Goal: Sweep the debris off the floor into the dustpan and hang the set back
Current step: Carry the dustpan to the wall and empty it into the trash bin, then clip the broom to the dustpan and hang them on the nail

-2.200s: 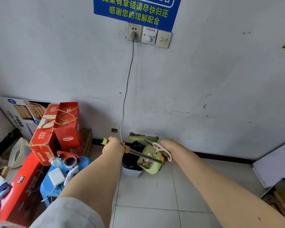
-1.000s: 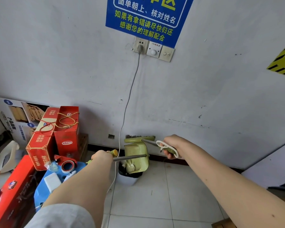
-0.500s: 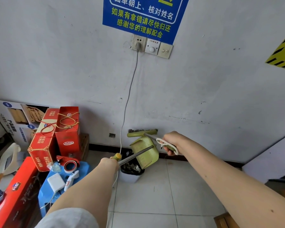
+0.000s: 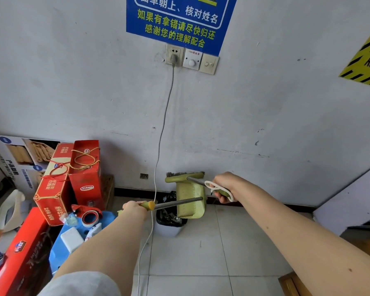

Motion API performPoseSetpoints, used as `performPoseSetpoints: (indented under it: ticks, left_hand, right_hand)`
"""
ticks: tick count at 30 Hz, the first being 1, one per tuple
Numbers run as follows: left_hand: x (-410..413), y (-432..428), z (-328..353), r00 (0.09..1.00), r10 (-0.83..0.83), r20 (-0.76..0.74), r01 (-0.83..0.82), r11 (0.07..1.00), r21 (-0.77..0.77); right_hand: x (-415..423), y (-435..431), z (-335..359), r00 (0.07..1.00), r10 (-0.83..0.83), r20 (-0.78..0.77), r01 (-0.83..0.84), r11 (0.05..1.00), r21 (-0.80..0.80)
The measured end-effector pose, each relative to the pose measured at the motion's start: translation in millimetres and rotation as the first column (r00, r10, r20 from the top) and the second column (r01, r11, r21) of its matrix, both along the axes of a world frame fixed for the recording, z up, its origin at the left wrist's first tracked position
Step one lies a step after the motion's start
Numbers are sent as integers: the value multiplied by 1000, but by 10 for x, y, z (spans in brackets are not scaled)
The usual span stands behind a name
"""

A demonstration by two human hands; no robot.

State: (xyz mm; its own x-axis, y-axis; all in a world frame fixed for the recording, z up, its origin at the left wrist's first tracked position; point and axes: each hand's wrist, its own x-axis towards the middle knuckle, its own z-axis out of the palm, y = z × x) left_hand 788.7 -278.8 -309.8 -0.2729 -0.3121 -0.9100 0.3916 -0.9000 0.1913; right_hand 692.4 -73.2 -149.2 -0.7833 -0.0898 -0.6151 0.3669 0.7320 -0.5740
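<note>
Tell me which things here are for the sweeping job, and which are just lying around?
For the job:
- dustpan, tipped over the bin, handle in the left hand
- broom, handle in the right hand

Just lying around:
- red boxes
- tape dispenser
- white charger
- wall cable

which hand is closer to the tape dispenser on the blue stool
Left. The left hand grips the dustpan handle just right of the tape dispenser; the right hand holds the broom handle well beyond the bin.
</note>
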Motion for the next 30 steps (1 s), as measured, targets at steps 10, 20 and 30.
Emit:
performPoseSetpoints:
  ticks: [10, 20, 30]
  left_hand:
    - [-198, 20, 123, 873, -463, 153, 478, 754, -450]
    - [-421, 290, 414, 643, -707, 293, 636, 281, -718]
    - [-628, 519, 665, 397, -681, 615, 689, -221, -690]
  right_hand:
    - [-75, 309, -69, 998, -59, 25, 59, 998, -24]
    - [3, 686, -192, 971, -208, 118, 224, 964, -143]
    - [-55, 619, -126, 850, -350, 394, 513, 720, -467]
